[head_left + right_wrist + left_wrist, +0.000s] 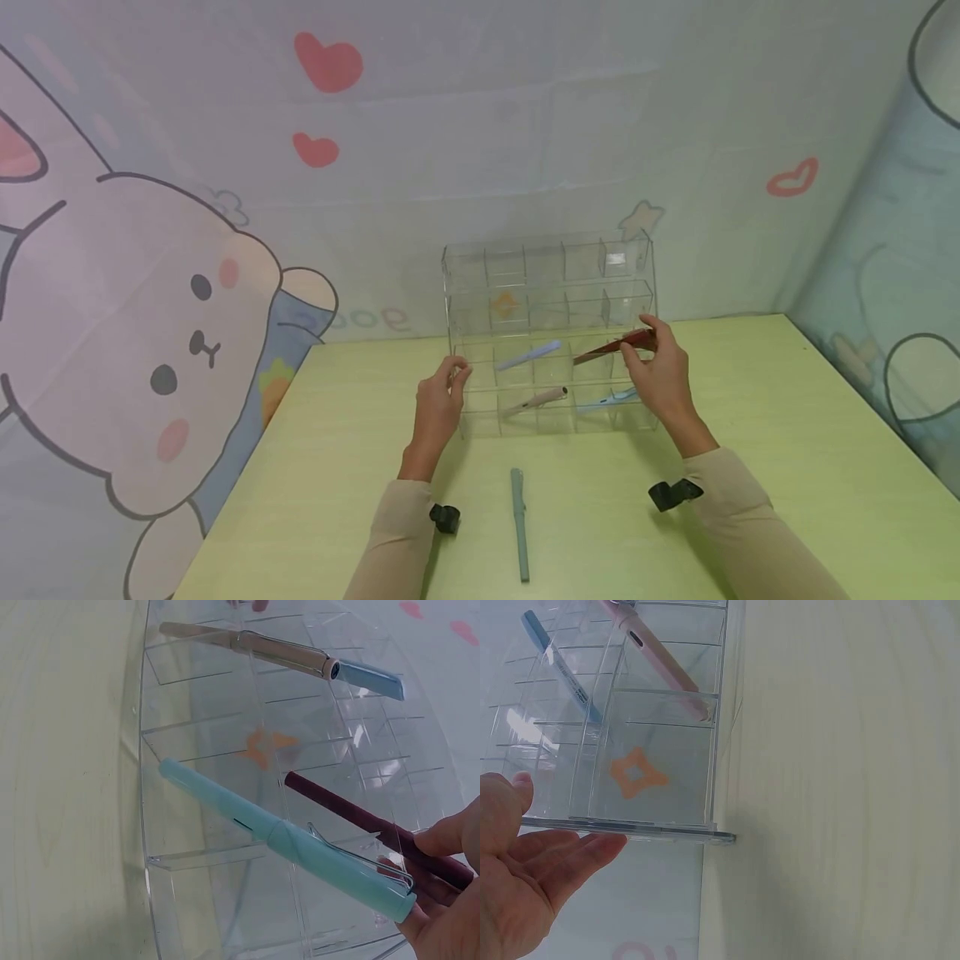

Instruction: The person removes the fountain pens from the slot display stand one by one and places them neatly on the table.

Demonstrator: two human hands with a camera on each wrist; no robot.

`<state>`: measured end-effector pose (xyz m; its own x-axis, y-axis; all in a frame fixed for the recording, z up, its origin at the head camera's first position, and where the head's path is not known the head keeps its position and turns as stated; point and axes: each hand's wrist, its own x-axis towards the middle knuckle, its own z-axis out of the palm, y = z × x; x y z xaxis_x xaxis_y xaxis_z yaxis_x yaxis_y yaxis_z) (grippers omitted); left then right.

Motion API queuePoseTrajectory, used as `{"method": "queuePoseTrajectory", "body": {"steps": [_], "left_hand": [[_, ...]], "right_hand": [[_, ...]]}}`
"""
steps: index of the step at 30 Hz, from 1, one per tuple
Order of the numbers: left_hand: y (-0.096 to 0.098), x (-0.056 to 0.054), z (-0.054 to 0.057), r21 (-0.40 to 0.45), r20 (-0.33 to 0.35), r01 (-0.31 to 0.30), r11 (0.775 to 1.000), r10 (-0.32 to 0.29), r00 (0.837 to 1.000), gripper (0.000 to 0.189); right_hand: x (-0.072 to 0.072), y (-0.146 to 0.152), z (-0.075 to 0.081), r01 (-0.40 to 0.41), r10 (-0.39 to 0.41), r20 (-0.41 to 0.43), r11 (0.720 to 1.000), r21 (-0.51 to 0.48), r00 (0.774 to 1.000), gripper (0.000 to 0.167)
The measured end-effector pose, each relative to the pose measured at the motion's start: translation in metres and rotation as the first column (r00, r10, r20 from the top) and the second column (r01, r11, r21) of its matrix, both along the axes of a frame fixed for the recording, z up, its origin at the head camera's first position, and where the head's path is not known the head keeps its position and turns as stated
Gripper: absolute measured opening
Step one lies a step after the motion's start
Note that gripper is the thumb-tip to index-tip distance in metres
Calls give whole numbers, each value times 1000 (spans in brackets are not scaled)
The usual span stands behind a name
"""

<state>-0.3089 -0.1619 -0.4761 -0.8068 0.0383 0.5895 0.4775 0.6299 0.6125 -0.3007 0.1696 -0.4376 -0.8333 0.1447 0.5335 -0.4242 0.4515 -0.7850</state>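
A clear tiered pen rack (547,377) stands on the table, split into small compartments. At its left side, my left hand (440,398) holds the edge panel; in the left wrist view the thumb and fingers (577,862) lie on opposite sides of it. My right hand (663,375) pinches a dark red pen (352,814) by one end, its other end slanting into the second tier from the bottom. Below it, a light blue pen (285,840) rests in the bottom tier near that hand. A beige-pink pen (536,402) lies tilted further left.
A lavender-blue pen (529,356) leans in the second tier from the bottom. In front of the rack, a grey-green pen (519,525) lies on the yellow-green table (300,500). Behind rises a printed cloth backdrop (480,150) with a rabbit and hearts.
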Motion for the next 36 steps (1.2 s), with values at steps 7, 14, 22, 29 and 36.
{"method": "queuePoseTrajectory", "body": {"steps": [7,14,22,29,36], "left_hand": [[0,0,1,-7,-4,0,1000,0,1000,14],[1,-2,1,-12,-11,5,1000,-5,1000,16],[0,-2,-1,-9,-11,8,1000,-8,1000,15],[-1,-1,-2,-12,-2,0,1000,0,1000,14],[-1,1,-1,-12,2,-1,1000,1,1000,14]], "right_hand": [[2,0,4,-44,43,-10,993,-111,999,51],[5,1,11,-45,37,-47,983,-176,998,50],[9,1,16,-29,14,-68,973,-230,998,52],[11,3,21,29,-48,-68,967,-252,997,53],[18,2,28,51,-83,-93,949,-310,992,50]]}}
